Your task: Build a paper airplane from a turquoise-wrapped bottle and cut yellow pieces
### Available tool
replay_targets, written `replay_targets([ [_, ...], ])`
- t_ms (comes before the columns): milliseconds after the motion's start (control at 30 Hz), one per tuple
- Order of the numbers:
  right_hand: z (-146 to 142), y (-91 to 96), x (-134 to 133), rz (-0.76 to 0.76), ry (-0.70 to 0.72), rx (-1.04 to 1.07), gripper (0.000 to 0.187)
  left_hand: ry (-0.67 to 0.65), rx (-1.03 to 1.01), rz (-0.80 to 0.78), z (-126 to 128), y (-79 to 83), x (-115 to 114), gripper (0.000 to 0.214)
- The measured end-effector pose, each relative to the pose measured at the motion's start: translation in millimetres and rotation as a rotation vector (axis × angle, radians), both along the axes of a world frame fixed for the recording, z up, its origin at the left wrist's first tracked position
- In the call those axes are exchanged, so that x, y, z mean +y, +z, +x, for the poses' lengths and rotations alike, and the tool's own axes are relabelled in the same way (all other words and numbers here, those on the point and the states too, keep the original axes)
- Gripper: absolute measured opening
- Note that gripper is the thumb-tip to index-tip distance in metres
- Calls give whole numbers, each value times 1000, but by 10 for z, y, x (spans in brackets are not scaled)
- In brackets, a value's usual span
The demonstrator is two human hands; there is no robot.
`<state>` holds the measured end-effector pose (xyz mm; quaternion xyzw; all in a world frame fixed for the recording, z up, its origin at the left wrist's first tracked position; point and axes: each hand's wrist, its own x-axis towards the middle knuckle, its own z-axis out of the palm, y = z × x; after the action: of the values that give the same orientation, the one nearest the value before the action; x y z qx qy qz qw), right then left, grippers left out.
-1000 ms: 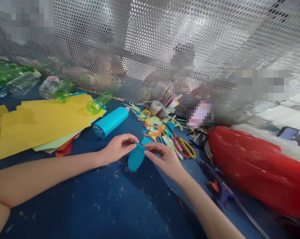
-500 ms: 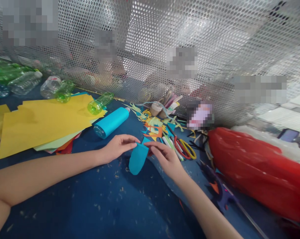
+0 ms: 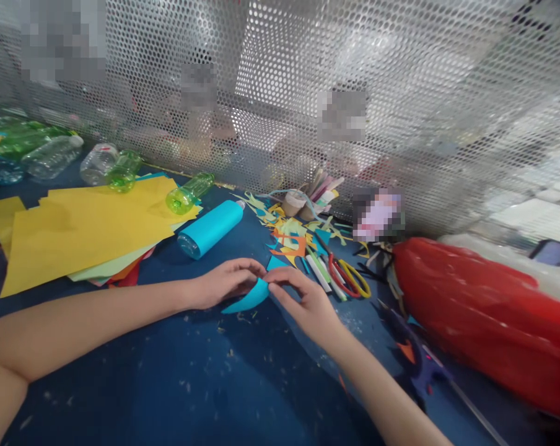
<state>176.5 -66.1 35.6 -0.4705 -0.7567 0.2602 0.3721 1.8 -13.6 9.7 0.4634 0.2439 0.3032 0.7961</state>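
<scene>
A small blue paper piece [image 3: 248, 298] with a curved edge is held just above the table. My right hand [image 3: 303, 300] pinches its right end between thumb and fingers. My left hand [image 3: 228, 284] is closed at the paper's upper edge, its fingertips close to those of the right; its thumb is partly hidden. Beyond the left hand lies a bottle wrapped in blue paper [image 3: 212, 229], its clear base and neck uncovered. Behind the right fingers, another bit of blue paper [image 3: 276, 263] shows on the table.
Yellow paper sheets [image 3: 94, 229] lie left, with a green bottle [image 3: 189, 193] on them. Scissors [image 3: 354, 279], markers [image 3: 324, 272] and paper scraps [image 3: 287, 232] lie beyond the right hand. A purple glue gun [image 3: 419, 365] and red plastic bag [image 3: 484, 316] are right. A perforated metal screen [image 3: 280, 74] stands behind.
The blue paper has turned from hanging downward to pointing left, and its face now shows as a narrow curve. Both hands have come closer together. The view has shifted slightly.
</scene>
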Motion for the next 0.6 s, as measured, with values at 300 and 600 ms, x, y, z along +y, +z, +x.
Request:
replay_targets([
  [300, 116, -52, 49, 41, -172, -89, 11, 176, 65, 298, -11, -50, 18, 26],
  [600, 52, 15, 7, 81, -215, -88, 12, 302, 187, 463, -33, -19, 50, 18],
])
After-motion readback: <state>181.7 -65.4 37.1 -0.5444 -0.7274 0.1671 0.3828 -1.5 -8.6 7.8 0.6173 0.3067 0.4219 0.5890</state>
